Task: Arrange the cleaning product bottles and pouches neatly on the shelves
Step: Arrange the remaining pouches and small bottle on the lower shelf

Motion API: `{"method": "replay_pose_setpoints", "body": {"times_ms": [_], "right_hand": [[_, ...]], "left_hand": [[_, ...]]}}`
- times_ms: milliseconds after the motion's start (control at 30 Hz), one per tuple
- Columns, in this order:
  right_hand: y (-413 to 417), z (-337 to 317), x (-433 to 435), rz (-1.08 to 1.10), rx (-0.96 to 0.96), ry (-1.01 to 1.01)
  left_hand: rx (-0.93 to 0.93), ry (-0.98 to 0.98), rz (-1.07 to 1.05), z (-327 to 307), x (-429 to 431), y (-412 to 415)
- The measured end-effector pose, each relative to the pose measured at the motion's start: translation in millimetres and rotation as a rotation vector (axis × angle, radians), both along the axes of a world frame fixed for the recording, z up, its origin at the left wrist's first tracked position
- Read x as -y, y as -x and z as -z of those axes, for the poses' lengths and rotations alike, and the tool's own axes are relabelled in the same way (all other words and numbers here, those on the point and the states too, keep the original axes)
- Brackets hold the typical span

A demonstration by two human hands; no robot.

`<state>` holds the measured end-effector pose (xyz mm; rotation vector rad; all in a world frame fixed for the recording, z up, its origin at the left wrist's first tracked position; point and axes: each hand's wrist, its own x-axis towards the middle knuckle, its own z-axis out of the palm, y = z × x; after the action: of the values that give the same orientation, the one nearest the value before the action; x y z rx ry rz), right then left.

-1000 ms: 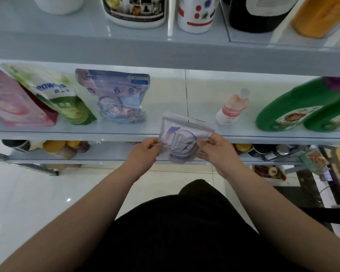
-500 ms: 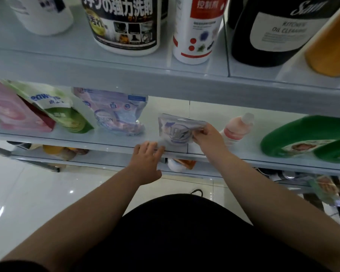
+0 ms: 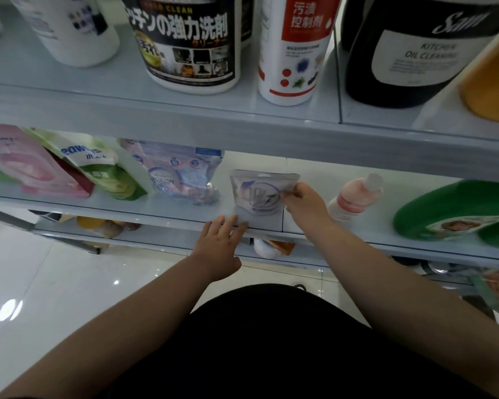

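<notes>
Standing near the front of the middle shelf (image 3: 167, 210), the small pale pouch (image 3: 261, 194) looks light and floppy (apt to topple), so the right hand (image 3: 303, 201) pinches its right edge while the left hand (image 3: 221, 243) hovers flat-fingered, holding nothing.

Retail shop aisle. Tiered white shelving (image 3: 185, 116) carries labelled cleaning product bottles (image 3: 190, 44) at 12 o'clock, refill pouches (image 3: 182, 177) at 10 o'clock, green jugs (image 3: 450, 211) at 3 o'clock, above glossy tiled floor (image 3: 41, 283).
</notes>
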<state>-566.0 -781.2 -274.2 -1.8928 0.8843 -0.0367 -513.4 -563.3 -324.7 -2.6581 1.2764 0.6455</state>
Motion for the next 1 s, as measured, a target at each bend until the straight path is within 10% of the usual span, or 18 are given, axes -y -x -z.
{"method": "replay_pose_setpoints", "body": {"times_ms": [167, 400, 1000], "right_hand": [[35.5, -0.4, -6.7, -0.018, -0.066, -0.002], [116.8, -0.1, -26.4, -0.585, -0.481, 0.399], [237.6, -13.6, 87.1, -0.653, -0.451, 0.422]], "left_hand": [[-0.021, 0.084, -0.024, -4.6, -7.9, 7.1], [-0.152, 0.233, -0.076, -8.5, -1.7, 22.5], [-0.357, 0.662, -0.423, -68.6, 202.3, 93.6]]}}
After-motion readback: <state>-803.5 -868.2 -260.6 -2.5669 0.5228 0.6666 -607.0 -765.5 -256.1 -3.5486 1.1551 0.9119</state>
